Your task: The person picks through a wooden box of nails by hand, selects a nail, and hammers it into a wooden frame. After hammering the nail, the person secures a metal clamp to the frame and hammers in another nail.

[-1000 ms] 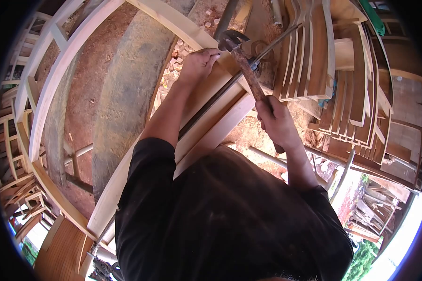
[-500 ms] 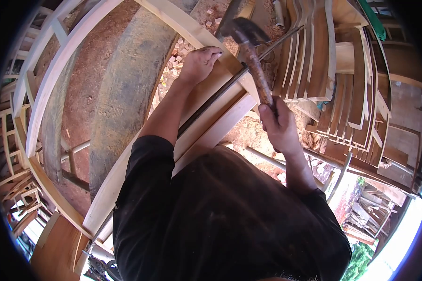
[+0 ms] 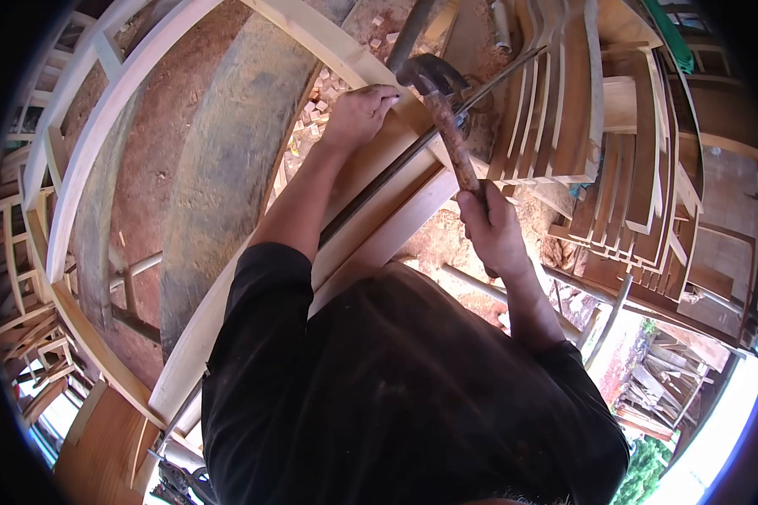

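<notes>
My right hand (image 3: 494, 229) is wrapped round the wooden handle of a claw hammer (image 3: 455, 143). The hammer's dark head is near the corner of a pale wooden frame (image 3: 345, 55), just right of my left hand. My left hand (image 3: 362, 116) rests at that corner with its fingers pinched together; whatever they hold, if anything, is too small to make out. A long metal bar clamp (image 3: 379, 181) lies along the boards below my left hand, between a brown plank and a pale board (image 3: 404, 215).
Curved wooden pieces (image 3: 556, 109) are stacked at the right. A worn grey plank (image 3: 219, 168) lies on the left, beside a curved pale rail (image 3: 101, 126). Small wood offcuts (image 3: 316, 105) litter the ground. Metal bars (image 3: 611, 320) stick out at the lower right.
The hammer in my right hand has come down and slightly left, closer to the frame corner. My left hand has stayed in place.
</notes>
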A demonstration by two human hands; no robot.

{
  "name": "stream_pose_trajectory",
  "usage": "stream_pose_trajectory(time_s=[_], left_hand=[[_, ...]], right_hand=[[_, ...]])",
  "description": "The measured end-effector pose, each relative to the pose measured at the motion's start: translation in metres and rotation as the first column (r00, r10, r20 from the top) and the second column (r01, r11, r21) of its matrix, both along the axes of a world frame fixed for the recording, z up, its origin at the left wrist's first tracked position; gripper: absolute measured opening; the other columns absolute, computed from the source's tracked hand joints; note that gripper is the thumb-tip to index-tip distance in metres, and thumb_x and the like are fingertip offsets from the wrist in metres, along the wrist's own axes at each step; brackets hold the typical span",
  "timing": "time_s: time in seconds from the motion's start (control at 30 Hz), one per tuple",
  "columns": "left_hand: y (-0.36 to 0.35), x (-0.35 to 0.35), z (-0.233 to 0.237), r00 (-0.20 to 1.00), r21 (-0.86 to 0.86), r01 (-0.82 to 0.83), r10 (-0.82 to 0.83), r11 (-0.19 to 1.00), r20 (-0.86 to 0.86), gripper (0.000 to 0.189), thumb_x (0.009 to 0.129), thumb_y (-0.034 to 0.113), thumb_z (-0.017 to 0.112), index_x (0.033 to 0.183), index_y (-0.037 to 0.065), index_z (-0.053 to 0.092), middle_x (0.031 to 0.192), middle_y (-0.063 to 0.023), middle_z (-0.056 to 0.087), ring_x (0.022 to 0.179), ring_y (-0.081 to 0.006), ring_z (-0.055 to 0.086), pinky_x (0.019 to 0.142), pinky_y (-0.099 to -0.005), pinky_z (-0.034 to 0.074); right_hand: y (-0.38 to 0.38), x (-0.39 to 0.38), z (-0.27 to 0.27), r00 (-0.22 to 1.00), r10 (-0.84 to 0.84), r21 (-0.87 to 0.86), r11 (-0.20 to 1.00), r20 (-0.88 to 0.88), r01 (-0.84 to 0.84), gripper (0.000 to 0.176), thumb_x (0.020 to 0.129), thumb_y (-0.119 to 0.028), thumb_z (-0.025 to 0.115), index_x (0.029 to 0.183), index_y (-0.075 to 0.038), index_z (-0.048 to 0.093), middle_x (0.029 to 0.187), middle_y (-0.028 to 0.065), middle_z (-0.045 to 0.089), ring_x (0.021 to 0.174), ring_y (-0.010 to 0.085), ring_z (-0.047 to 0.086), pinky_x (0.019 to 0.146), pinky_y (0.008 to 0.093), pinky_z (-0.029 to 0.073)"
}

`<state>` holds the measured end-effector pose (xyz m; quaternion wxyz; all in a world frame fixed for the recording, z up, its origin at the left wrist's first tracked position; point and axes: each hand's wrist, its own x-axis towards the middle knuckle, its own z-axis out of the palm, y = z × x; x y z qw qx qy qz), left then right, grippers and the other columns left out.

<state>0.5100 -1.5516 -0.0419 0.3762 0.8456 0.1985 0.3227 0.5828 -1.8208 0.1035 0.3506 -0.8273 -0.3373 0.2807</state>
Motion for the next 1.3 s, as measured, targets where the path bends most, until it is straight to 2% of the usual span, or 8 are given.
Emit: stream_pose_trajectory(time_s=[0.17, 0.43, 0.63, 0.9, 0.97, 1.1, 1.2, 1.3], left_hand=[[0.003, 0.001, -0.005, 0.996, 0.003, 0.024, -0.023, 1.000, -0.081, 0.020, 0.098, 0.023, 0.068, 0.107, 0.006, 0.073, 0.097, -0.0121, 0.075, 0.085, -0.0309, 0.073, 0.078, -0.0368, 0.059], [0.000, 0.002, -0.006, 0.999, -0.001, 0.006, -0.006, 1.000, -0.040, 0.017, 0.098, 0.021, 0.067, 0.105, 0.007, 0.074, 0.095, -0.0120, 0.075, 0.084, -0.0303, 0.073, 0.077, -0.0370, 0.059], [0.002, 0.002, -0.001, 0.994, -0.001, -0.005, 0.005, 1.000, -0.107, 0.016, 0.097, 0.020, 0.067, 0.102, 0.007, 0.074, 0.096, -0.0116, 0.075, 0.088, -0.0292, 0.074, 0.079, -0.0363, 0.059], [0.010, 0.001, -0.008, 0.962, -0.171, -0.241, 0.259, 0.955, 0.091, 0.007, 0.088, 0.006, 0.065, 0.093, 0.003, 0.070, 0.086, -0.0127, 0.073, 0.071, -0.0188, 0.069, 0.068, -0.0339, 0.055], [0.011, 0.003, -0.013, 0.945, -0.185, -0.278, 0.303, 0.943, 0.126, 0.008, 0.088, 0.008, 0.064, 0.088, 0.000, 0.066, 0.082, -0.0166, 0.071, 0.065, -0.0269, 0.068, 0.064, -0.0387, 0.055], [0.007, -0.003, -0.008, 0.951, -0.120, -0.302, 0.308, 0.946, 0.027, 0.020, 0.088, 0.016, 0.056, 0.082, -0.002, 0.062, 0.080, -0.0236, 0.068, 0.070, -0.0428, 0.066, 0.068, -0.0502, 0.054], [0.019, 0.007, -0.025, 0.938, -0.137, -0.345, 0.342, 0.928, -0.049, 0.024, 0.088, 0.020, 0.053, 0.080, -0.002, 0.059, 0.078, -0.0274, 0.067, 0.076, -0.0482, 0.066, 0.075, -0.0567, 0.054], [0.014, 0.006, -0.009, 0.910, -0.193, -0.413, 0.397, 0.890, -0.118, 0.021, 0.090, 0.017, 0.053, 0.085, -0.002, 0.059, 0.082, -0.0291, 0.066, 0.079, -0.0490, 0.066, 0.079, -0.0580, 0.053]], right_hand=[[0.004, 0.012, 0.005, 0.998, 0.053, -0.109, 0.993, 0.041, -0.048, 0.031, 0.102, -0.029, 0.064, 0.097, 0.002, 0.059, 0.069, 0.0175, 0.060, 0.059, 0.0275, 0.059, 0.058, 0.0408, 0.046], [-0.003, -0.006, 0.021, 0.995, 0.062, 0.342, 0.939, -0.080, -0.031, 0.027, 0.106, -0.021, 0.053, 0.100, 0.005, 0.056, 0.064, 0.0029, 0.055, 0.055, 0.0082, 0.050, 0.049, 0.0297, 0.041], [0.007, 0.004, 0.021, 1.000, -0.018, -0.100, 0.995, -0.025, 0.016, 0.029, 0.104, -0.026, 0.061, 0.105, 0.004, 0.060, 0.070, 0.0150, 0.063, 0.058, 0.0232, 0.060, 0.058, 0.0406, 0.048], [0.006, -0.005, 0.068, 0.982, 0.185, 0.710, 0.698, -0.048, -0.097, 0.043, 0.107, -0.038, 0.051, 0.100, 0.004, 0.054, 0.065, 0.0068, 0.054, 0.056, 0.0091, 0.053, 0.048, 0.0226, 0.038], [0.008, -0.004, 0.005, 0.960, 0.049, 0.679, 0.697, 0.275, -0.230, 0.037, 0.106, -0.033, 0.056, 0.098, 0.002, 0.056, 0.064, 0.0093, 0.055, 0.053, 0.0129, 0.056, 0.047, 0.0269, 0.041], [0.005, 0.021, -0.020, 0.963, 0.179, -0.083, 0.983, 0.202, -0.165, 0.027, 0.106, -0.025, 0.056, 0.094, -0.001, 0.057, 0.065, 0.0105, 0.059, 0.058, 0.0136, 0.061, 0.050, 0.0334, 0.045], [0.019, 0.004, 0.043, 0.974, -0.048, 0.189, 0.978, -0.220, 0.091, 0.024, 0.107, -0.022, 0.051, 0.099, -0.001, 0.055, 0.070, 0.0032, 0.057, 0.057, 0.0099, 0.054, 0.049, 0.0284, 0.043], [0.022, -0.006, 0.061, 0.996, 0.084, 0.749, 0.662, -0.042, -0.024, 0.024, 0.108, -0.019, 0.042, 0.101, 0.002, 0.052, 0.071, 0.0053, 0.055, 0.058, 0.0099, 0.051, 0.050, 0.0245, 0.041]])
